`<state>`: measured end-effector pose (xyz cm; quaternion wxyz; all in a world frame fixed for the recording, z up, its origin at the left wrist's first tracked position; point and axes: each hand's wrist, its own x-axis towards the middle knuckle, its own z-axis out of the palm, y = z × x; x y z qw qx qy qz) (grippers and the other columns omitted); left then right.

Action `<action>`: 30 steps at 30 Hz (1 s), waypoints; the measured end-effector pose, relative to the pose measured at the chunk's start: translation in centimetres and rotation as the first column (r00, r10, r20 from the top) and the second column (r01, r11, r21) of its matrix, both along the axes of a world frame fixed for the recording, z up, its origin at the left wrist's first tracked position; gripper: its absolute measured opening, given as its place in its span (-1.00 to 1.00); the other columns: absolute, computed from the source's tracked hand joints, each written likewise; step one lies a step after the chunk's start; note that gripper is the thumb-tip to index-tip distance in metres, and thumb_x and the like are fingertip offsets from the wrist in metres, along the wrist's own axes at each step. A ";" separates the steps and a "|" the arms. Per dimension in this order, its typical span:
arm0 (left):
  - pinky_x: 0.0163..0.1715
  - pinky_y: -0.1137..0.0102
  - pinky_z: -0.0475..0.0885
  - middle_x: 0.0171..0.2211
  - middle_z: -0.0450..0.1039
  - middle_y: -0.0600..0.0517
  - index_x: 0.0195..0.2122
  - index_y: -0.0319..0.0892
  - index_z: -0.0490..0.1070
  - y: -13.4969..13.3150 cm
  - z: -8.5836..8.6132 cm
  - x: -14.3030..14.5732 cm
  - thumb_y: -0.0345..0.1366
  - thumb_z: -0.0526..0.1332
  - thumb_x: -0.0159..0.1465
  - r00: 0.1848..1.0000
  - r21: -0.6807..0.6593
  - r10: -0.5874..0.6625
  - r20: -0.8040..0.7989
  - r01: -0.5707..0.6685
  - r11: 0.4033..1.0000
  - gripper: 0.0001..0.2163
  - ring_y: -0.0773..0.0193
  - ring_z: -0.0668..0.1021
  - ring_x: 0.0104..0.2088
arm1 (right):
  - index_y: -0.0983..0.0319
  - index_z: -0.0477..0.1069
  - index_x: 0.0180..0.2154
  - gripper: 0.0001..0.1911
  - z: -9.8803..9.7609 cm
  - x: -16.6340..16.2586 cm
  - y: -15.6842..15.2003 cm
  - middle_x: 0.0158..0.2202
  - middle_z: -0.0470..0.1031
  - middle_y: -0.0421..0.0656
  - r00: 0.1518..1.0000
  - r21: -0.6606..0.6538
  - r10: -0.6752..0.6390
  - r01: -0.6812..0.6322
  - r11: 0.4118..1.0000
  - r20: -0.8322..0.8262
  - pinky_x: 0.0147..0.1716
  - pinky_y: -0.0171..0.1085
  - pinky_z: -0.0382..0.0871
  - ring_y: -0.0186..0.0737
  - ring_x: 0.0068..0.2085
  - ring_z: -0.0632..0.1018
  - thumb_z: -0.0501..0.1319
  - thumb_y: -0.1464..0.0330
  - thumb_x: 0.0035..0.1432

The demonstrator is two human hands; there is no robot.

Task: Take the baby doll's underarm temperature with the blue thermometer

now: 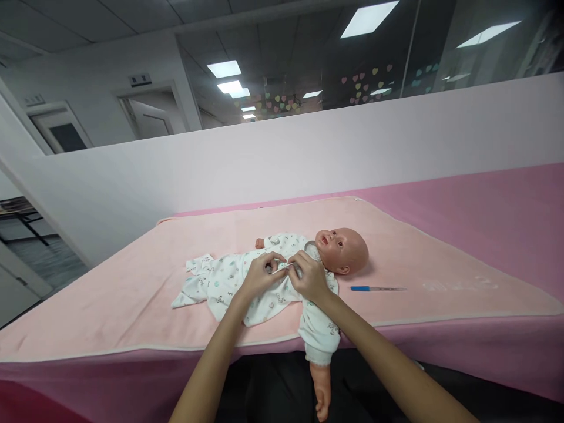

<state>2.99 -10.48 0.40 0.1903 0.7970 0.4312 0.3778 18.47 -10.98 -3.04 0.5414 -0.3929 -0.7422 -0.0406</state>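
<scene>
Doll (233,273) lies lengthwise across us, our right hand (311,279) nearer its head (350,249), our left hand (259,276) farther from it, both nearly closed, pinching its shirt (273,302).

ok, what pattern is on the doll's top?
The top is white with small scattered prints, some greenish; shows in the head view.

Text, labels, signs: none legible. Dark plate (140,79) above the open doorway (154,114) — pale marks, too small to read. Fainter plate (34,100) over the door farther left (61,129) — likewise unreadable. White marking (460,285) on the right part of the peach blanket (110,294): blurred, characters cannot be made out.
</scene>
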 end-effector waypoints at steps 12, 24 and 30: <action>-0.31 0.41 0.34 -0.39 0.38 0.04 -0.31 -0.16 0.39 -0.2 -0.7 -0.1 -0.32 0.16 0.12 0.999 0.179 0.016 0.047 -0.024 0.984 -0.88 0.30 0.42 -0.36 | 0.22 0.37 -0.40 -0.88 -0.1 -0.3 0.3 -0.45 0.42 -0.22 0.998 -0.019 -0.049 0.049 0.999 -0.032 -0.48 -0.39 0.19 -0.35 -0.47 0.41 0.07 0.47 0.04; -0.20 0.29 0.28 -0.29 0.37 0.03 -0.36 -0.14 0.32 -0.2 -1.3 0.7 -0.39 0.09 0.12 0.933 0.411 0.233 -0.275 -0.105 0.905 -0.92 0.22 0.41 -0.24 | 0.20 0.42 -0.38 -0.83 -0.2 -0.3 0.5 -0.41 0.40 -0.20 0.998 -0.037 -0.052 0.051 0.998 -0.037 -0.45 -0.40 0.21 -0.36 -0.43 0.42 0.06 0.48 0.06; -0.21 0.32 0.28 -0.30 0.35 0.03 -0.33 -0.14 0.26 -0.5 -1.6 0.6 -0.40 0.07 0.11 0.937 0.454 0.231 -0.261 -0.091 0.886 -0.91 0.25 0.39 -0.27 | 0.20 0.41 -0.36 -0.83 -0.3 -0.3 0.5 -0.40 0.42 -0.19 0.999 -0.037 -0.038 0.037 0.999 -0.031 -0.44 -0.39 0.22 -0.34 -0.42 0.43 0.06 0.46 0.07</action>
